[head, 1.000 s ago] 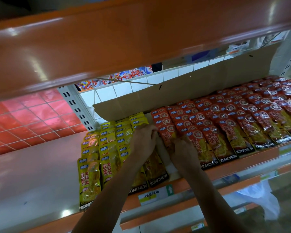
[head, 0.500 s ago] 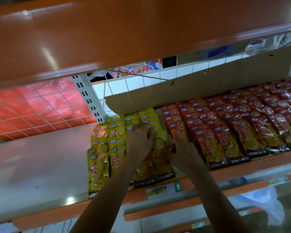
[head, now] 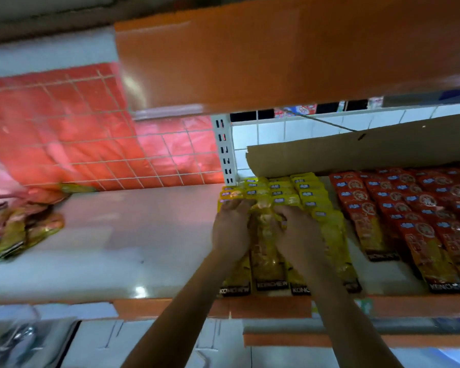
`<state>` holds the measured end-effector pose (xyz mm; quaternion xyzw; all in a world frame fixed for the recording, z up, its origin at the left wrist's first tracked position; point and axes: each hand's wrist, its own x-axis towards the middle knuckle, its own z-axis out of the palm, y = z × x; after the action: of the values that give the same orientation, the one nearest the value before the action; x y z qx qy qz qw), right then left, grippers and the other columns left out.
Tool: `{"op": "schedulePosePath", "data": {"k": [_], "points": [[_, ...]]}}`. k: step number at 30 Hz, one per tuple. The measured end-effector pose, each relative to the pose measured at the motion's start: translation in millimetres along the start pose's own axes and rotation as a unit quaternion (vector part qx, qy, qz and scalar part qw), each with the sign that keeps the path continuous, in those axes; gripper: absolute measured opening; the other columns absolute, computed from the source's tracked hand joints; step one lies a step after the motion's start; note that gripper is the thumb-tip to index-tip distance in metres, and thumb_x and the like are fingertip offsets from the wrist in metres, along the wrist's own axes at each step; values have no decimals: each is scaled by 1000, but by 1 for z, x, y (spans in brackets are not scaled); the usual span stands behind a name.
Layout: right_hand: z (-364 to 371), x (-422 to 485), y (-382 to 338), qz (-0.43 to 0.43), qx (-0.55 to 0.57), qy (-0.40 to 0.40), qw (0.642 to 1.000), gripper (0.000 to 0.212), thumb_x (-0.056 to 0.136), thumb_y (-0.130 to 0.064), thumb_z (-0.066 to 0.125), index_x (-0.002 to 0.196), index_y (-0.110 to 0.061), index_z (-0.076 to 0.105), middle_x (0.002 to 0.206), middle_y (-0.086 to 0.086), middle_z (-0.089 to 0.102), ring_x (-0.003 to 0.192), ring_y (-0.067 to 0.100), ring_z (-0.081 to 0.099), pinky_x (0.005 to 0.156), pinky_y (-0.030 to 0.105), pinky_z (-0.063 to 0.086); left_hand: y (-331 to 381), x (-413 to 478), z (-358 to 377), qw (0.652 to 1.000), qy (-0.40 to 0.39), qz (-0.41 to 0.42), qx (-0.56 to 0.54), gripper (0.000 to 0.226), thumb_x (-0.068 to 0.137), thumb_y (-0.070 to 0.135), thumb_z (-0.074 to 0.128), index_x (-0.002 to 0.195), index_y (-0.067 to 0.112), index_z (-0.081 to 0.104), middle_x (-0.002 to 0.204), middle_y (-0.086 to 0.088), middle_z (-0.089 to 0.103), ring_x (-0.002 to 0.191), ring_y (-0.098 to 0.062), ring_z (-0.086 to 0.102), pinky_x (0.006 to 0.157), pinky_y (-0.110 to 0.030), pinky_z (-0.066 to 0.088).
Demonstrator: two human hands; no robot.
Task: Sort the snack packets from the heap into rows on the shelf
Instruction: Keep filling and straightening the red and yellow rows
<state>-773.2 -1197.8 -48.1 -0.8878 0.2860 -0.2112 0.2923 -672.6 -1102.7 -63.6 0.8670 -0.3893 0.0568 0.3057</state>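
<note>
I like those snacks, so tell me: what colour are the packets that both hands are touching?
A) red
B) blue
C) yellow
C: the left hand and the right hand both lie on the yellow packets, while the red packets sit in rows further right with no hand on them.

- Yellow packets (head: 267,261): glossy plastic film, crinkled.
- Red packets (head: 420,235): the same shiny film.
- Shelf (head: 144,235): smooth, glossy white top with a spot of glare.
- Upper shelf (head: 276,62): smooth orange face with a sheen.
- Cardboard (head: 356,155): matt brown, ragged at the left end.
- Post (head: 226,152): white-painted metal, slotted.
- Grid (head: 112,134): thin wire.
- Bag (head: 64,123): thin red plastic, wrinkled, shiny.
- Heap (head: 19,229): crumpled glossy film.
</note>
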Motion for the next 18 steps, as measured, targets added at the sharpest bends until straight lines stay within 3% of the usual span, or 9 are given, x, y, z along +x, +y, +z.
{"op": "schedulePosePath", "data": {"k": [4, 8, 11, 14, 18], "points": [[55, 3, -53, -32, -24, -22, 999, 31, 92, -22, 56, 121, -13, 61, 121, 9, 62, 115, 27, 54, 94, 33, 37, -60, -11, -40, 999, 7, 1, 50, 37, 90, 20, 57, 127, 13, 61, 126, -10, 62, 119, -31, 52, 98, -40, 44], [117, 1, -113, -52, -29, -43, 997, 39, 92, -23, 56, 130, -16, 55, 133, 3, 56, 123, 21, 48, 102, 24, 28, -129, -23, -81, 993, 10, -29, 115, 45, 95, 31, 50, 138, 18, 50, 142, -6, 50, 134, -26, 41, 109, -38, 34], [161, -4, -159, -69, -24, -54, 996, 40, 92, -25, 57, 132, -19, 54, 135, 0, 56, 123, 20, 48, 103, 26, 34, -181, -34, -110, 987, 16, -67, 145, 48, 98, 38, 45, 143, 23, 43, 150, -3, 41, 140, -25, 33, 114, -40, 30], [199, -9, -204, -98, -20, -72, 992, 37, 92, -24, 57, 128, -18, 58, 131, 0, 59, 117, 19, 54, 99, 26, 39, -229, -46, -138, 980, 20, -103, 169, 51, 96, 42, 46, 144, 24, 40, 151, -5, 39, 140, -27, 31, 112, -42, 32], [239, -18, -256, -124, -2, -88, 988, 24, 90, -16, 55, 110, -10, 67, 113, 7, 68, 101, 24, 61, 87, 28, 45, -283, -61, -174, 972, 39, -144, 180, 53, 94, 41, 49, 141, 19, 42, 145, -9, 43, 133, -29, 36, 103, -41, 37]]}}
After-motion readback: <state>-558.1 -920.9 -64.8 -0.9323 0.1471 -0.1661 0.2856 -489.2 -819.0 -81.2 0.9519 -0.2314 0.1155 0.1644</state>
